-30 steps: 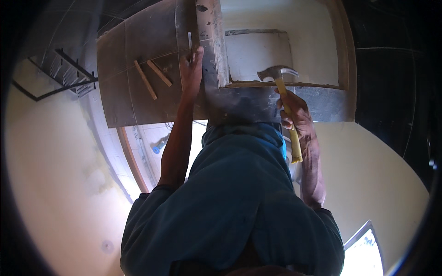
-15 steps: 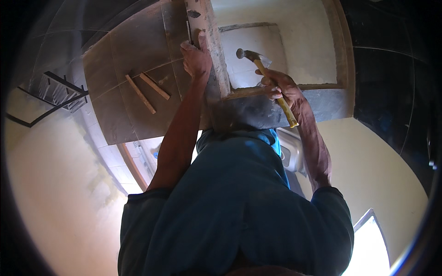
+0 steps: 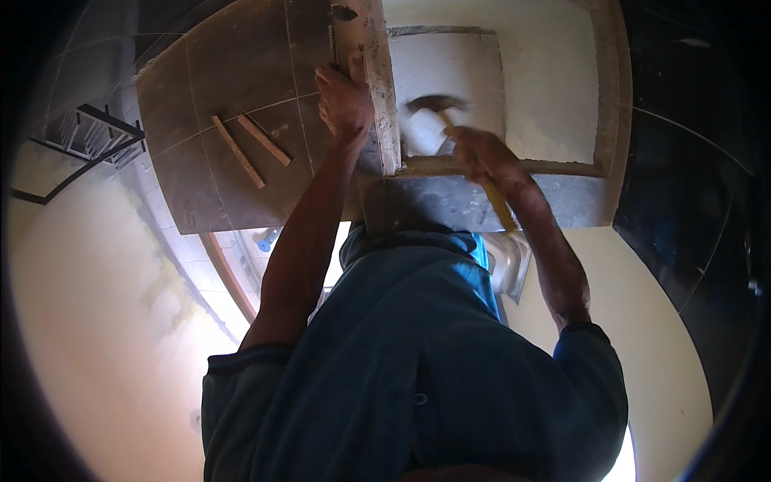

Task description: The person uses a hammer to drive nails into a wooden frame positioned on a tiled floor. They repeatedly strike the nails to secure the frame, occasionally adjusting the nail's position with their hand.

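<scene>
My left hand is closed against the left side of a rough, dusty upright strip. A thin rod sticks out beyond its fingers; the hidden part seems to run into the grip. My right hand is wrapped round the yellow handle of a hammer. The hammer's dark head is smeared by motion and hangs over the opening, a little right of the strip. Two narrow reddish-brown sticks lie on the dark tiled surface to the left of my left hand.
The framed opening shows a pale inner surface. A dark dusty ledge runs along its near side, close to my body. Black tiles stand at the right. A metal sink is below, and a black metal frame is at far left.
My right hand has swung the hammer, whose head has turned and now blurs. My left hand keeps its place against the strip, and the whole view has shifted slightly.
</scene>
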